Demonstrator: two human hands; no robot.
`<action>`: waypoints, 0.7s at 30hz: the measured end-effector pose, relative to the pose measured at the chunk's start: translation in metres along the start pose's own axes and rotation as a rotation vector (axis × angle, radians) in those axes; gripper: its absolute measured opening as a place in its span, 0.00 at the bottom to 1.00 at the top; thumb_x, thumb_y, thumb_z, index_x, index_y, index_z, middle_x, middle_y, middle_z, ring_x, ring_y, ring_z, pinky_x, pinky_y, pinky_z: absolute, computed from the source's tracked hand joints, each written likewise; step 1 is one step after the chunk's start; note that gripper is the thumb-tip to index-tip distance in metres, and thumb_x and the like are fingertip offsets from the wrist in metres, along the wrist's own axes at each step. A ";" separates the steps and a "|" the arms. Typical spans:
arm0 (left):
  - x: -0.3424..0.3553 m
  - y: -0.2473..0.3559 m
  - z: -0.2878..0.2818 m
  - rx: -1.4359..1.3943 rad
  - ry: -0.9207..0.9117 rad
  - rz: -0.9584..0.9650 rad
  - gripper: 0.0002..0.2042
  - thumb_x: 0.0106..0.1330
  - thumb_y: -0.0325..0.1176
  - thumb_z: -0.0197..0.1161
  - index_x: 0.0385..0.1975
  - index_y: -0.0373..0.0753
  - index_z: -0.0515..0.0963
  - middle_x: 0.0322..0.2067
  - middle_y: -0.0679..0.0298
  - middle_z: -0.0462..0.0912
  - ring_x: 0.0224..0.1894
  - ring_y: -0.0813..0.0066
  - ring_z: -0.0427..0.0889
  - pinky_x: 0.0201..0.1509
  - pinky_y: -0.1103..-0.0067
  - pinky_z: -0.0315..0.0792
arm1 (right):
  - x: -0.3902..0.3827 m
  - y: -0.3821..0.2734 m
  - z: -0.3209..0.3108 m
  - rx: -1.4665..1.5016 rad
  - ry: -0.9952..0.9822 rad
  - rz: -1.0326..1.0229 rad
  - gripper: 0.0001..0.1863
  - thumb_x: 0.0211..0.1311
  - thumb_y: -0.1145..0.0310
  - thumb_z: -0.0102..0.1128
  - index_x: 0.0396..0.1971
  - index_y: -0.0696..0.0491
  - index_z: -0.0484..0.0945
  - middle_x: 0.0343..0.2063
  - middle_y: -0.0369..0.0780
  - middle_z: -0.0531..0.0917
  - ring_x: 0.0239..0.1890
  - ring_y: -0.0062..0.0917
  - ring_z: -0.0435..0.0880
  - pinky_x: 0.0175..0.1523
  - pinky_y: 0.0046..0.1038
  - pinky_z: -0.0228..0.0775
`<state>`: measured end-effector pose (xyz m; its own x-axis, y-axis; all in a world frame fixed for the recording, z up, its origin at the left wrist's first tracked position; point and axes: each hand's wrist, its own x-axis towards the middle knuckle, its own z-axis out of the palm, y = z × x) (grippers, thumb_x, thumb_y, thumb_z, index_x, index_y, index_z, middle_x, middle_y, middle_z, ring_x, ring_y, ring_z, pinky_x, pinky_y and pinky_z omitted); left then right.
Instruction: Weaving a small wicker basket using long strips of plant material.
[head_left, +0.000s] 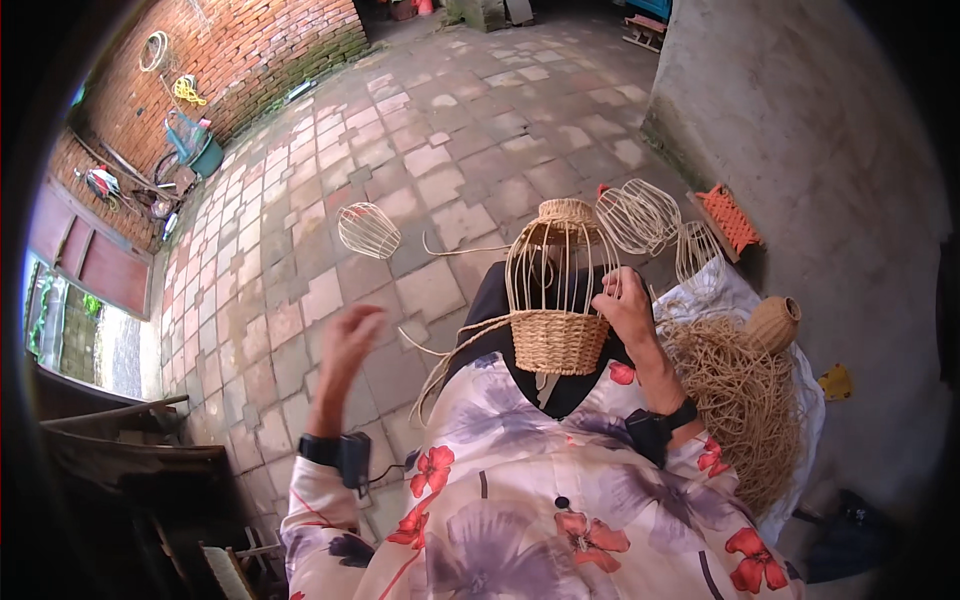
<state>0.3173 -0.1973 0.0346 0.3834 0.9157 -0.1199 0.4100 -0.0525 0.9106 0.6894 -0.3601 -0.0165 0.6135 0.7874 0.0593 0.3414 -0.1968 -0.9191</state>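
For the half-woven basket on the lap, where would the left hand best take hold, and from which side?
Probably the woven band, from the left, below the trailing strands: its closed weave looks firmer than the thin, open ribs above. The left hand is raised on that side; the right hand is at the ribs' right.

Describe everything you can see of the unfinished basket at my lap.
The basket is tan and looks made of plant fibre. A wide, tightly woven band lies nearest you; bare, bowed ribs run from it to a narrower woven end farther away. Loose strands trail off its left side. It sits over black cloth. Your right hand touches its right side; your left hand, blurred, is apart from it.
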 end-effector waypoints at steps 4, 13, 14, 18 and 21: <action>-0.028 0.043 0.092 -0.490 -0.491 -0.210 0.11 0.64 0.33 0.61 0.41 0.35 0.80 0.28 0.69 0.79 0.26 0.84 0.75 0.30 0.85 0.72 | -0.001 -0.006 0.002 0.010 0.000 0.044 0.19 0.43 0.70 0.60 0.38 0.61 0.70 0.37 0.47 0.75 0.34 0.33 0.79 0.43 0.30 0.71; -0.001 0.059 0.144 0.355 -0.151 0.597 0.04 0.56 0.31 0.65 0.29 0.42 0.80 0.29 0.61 0.78 0.38 0.60 0.76 0.48 0.70 0.66 | -0.003 -0.006 0.000 -0.037 -0.016 0.006 0.20 0.45 0.70 0.58 0.41 0.62 0.71 0.39 0.47 0.75 0.32 0.32 0.79 0.42 0.30 0.71; 0.003 0.059 0.144 0.357 -0.151 0.598 0.04 0.56 0.31 0.65 0.29 0.42 0.80 0.29 0.61 0.78 0.38 0.60 0.76 0.48 0.70 0.66 | -0.003 -0.005 0.000 -0.035 -0.015 0.006 0.20 0.45 0.70 0.58 0.41 0.62 0.71 0.39 0.47 0.75 0.32 0.32 0.79 0.42 0.30 0.71; 0.003 0.064 0.138 0.278 -0.199 0.671 0.05 0.57 0.33 0.64 0.31 0.40 0.80 0.26 0.62 0.79 0.32 0.63 0.78 0.37 0.70 0.70 | -0.004 -0.007 0.000 0.008 -0.001 0.008 0.20 0.45 0.70 0.58 0.41 0.62 0.70 0.38 0.46 0.76 0.32 0.31 0.79 0.42 0.30 0.71; -0.013 0.068 0.124 0.206 -0.447 0.482 0.08 0.63 0.36 0.60 0.33 0.37 0.80 0.23 0.61 0.81 0.24 0.69 0.80 0.25 0.77 0.72 | -0.006 -0.005 0.001 0.025 0.045 0.032 0.20 0.45 0.71 0.58 0.41 0.61 0.70 0.37 0.45 0.76 0.33 0.29 0.79 0.42 0.29 0.71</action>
<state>0.4425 -0.2622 0.0487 0.8490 0.5210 0.0878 0.2399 -0.5281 0.8146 0.6834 -0.3634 -0.0128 0.6555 0.7538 0.0471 0.3038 -0.2061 -0.9302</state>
